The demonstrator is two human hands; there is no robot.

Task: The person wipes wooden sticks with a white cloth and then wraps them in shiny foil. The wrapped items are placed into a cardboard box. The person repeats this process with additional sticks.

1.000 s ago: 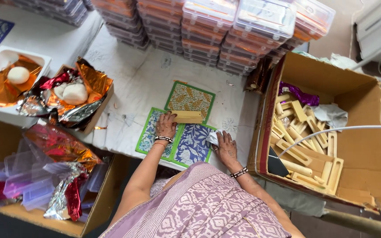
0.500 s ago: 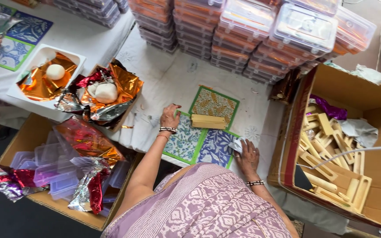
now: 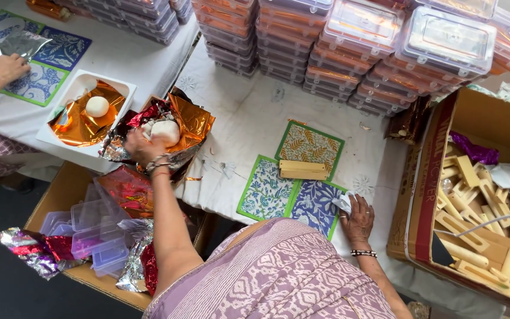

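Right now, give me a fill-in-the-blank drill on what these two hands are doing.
1. The left hand touches a white ball of ____ lying on foil.
2. The right hand rests at the edge of the ____ patterned mat.
3. The wooden block lies partly on the ____ patterned mat.

Missing words: dough; blue; orange

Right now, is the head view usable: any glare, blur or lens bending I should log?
Head view: even daylight, soft shadows; sharp overall. Glare on the orange foil and the clear lidded boxes. The left hand on the white ball is slightly soft. Wide-angle bending curves the cardboard box edge; the right hand is crisp.
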